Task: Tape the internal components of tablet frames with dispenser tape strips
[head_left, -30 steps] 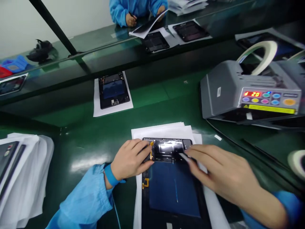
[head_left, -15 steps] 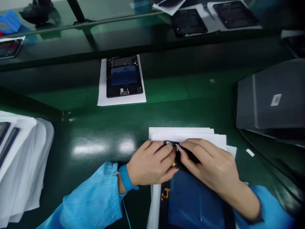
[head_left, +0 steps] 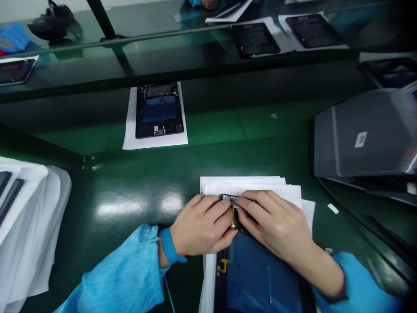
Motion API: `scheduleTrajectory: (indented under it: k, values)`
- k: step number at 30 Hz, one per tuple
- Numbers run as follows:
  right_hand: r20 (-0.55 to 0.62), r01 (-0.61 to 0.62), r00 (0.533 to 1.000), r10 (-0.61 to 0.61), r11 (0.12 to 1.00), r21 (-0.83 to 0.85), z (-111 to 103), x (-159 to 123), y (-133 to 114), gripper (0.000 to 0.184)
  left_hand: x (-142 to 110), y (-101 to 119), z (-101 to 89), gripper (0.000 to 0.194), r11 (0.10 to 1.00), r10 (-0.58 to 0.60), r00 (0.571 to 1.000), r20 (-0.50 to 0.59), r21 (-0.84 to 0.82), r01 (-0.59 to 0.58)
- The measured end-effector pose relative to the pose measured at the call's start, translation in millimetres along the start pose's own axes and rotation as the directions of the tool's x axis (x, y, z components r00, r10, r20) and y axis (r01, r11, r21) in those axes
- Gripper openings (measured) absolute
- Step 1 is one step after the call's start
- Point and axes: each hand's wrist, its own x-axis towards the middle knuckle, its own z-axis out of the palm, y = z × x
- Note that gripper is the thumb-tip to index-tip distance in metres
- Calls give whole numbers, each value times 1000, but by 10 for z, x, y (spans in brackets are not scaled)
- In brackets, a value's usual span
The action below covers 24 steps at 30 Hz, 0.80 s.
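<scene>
An opened tablet with a blue-covered middle and an orange flex cable at its left side lies on white sheets. My left hand rests over its upper left part, fingers bent and closed against it. A blue wristband circles that wrist. My right hand is closed at the tablet's top edge, thumb and forefinger pinching a small pale strip beside the left fingertips. Both hands cover much of the tablet's upper end.
Another opened tablet lies on white paper farther back. More tablets sit on the raised shelf. At left are sleeved tablets in white foam bags. A grey bin-like case, a cable and a white scrap are at right.
The view has shifted slightly. My right hand's fingers have come closer to the left fingertips, and less of the pale strip shows. The left hand keeps its place on the tablet.
</scene>
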Motion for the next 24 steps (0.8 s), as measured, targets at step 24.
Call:
scheduleTrajectory:
  k: [24]
  values:
    - [-155, 138, 982, -104, 964, 228, -41, -519, 89, 27, 187, -1641, -1013, 31, 692, -644, 708, 290, 614, 379]
